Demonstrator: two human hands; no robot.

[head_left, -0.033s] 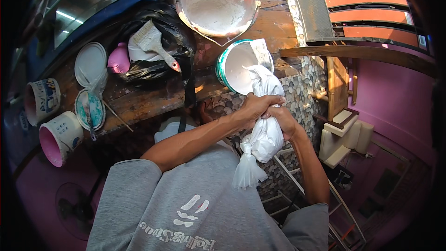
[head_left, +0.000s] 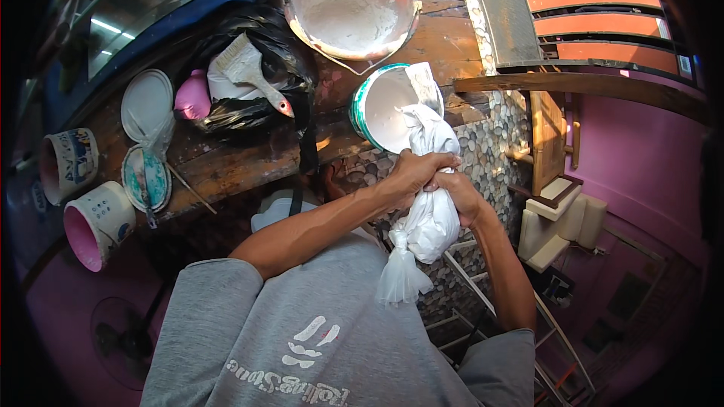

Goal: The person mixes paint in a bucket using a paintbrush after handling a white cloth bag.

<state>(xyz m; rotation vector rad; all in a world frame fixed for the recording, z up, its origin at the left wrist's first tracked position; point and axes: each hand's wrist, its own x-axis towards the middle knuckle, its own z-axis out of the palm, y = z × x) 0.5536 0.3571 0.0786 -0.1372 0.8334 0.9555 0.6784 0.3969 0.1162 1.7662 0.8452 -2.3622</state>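
A knotted white plastic bag [head_left: 434, 222], bulging with its contents, is gripped around its middle by both hands. My left hand [head_left: 413, 175] wraps it from the left, and my right hand [head_left: 461, 196] closes round it just below, touching the left. The bag's tied tail hangs toward my shirt. Its far, crumpled end leans at the rim of a white bucket with a green outside [head_left: 368, 117], which is pale inside. A whitish strip-like piece [head_left: 424, 84] rests over that bucket's right rim. Exactly what fills the bag is hidden.
Beyond stands a large bucket of white powdery material [head_left: 348, 11] on the wooden table [head_left: 215, 173]. Left of it lie a black plastic bag [head_left: 290, 68], a paintbrush [head_left: 253, 71] and a pink bundle [head_left: 194, 96]. Paint pots [head_left: 100, 218] stand far left; a ladder [head_left: 554, 339] is lower right.
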